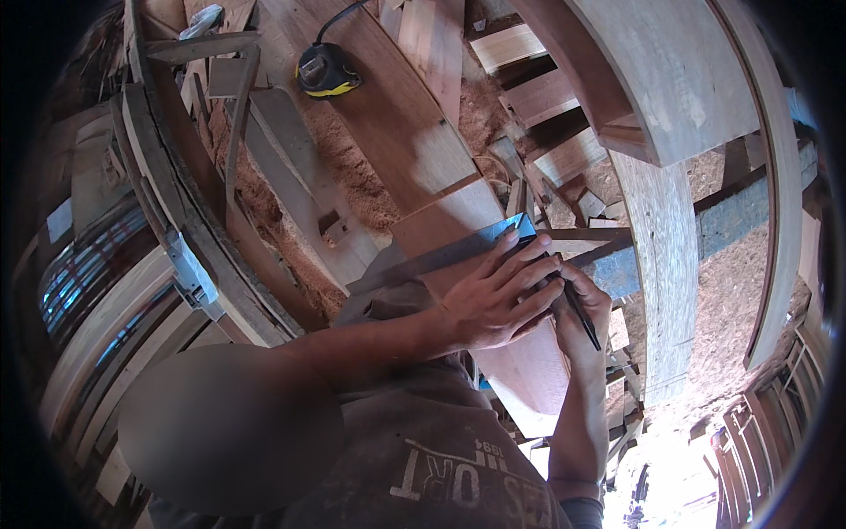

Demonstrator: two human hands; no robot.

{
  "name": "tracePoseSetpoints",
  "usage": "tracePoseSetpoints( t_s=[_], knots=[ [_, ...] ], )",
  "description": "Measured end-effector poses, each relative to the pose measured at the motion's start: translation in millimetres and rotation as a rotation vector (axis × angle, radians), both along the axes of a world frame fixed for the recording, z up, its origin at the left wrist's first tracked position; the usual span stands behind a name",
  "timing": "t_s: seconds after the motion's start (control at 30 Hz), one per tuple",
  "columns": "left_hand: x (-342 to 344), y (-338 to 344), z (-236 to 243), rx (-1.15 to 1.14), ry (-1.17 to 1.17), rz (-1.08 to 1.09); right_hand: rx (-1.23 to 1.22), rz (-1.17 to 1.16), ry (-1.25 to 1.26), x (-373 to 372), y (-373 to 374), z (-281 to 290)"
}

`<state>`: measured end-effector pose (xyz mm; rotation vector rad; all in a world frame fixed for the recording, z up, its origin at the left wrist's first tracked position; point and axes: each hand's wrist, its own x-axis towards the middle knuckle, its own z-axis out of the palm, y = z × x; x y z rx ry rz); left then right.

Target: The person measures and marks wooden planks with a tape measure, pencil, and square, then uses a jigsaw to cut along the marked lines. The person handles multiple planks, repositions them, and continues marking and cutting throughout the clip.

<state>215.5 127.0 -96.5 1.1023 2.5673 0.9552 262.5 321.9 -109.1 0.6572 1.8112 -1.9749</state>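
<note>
A wooden board [458, 212] lies beneath my hands, and a flat metal blade [423, 262], like that of a try square, crosses it. My left hand [507, 295] reaches over from the left, its fingers bent over the blade's right end and a dark piece there. Just right of it, my right hand [586, 309] is closed around a slim dark pointed tool [585, 324], whose tip angles down. The hands overlap, so my left fingers hide part of the tool. Whether the tool joins the blade I cannot make out.
A black and yellow tape measure [328, 70] rests on a long plank [379, 110] beyond my hands. Sawdust [352, 176] and offcuts lie around it. At right stand a wooden panel [679, 79] and an upright board [656, 291]. A metal fitting [194, 275] sits on timber at left.
</note>
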Motion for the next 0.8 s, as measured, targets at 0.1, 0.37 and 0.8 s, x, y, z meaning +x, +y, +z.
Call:
tracePoseSetpoints(
  t_s=[0.1,0.37,0.8],
  knots=[
    [1,0,2,-0.022,0.023,0.003,-0.026,-0.003,0.030,-1,1,3],
    [2,-2,4,-0.028,0.040,-0.021,-0.013,0.020,0.019,8,11,13],
    [-5,-11,1,0.266,0.027,-0.206,-0.011,-0.036,0.067,25,8,9]
  ],
)
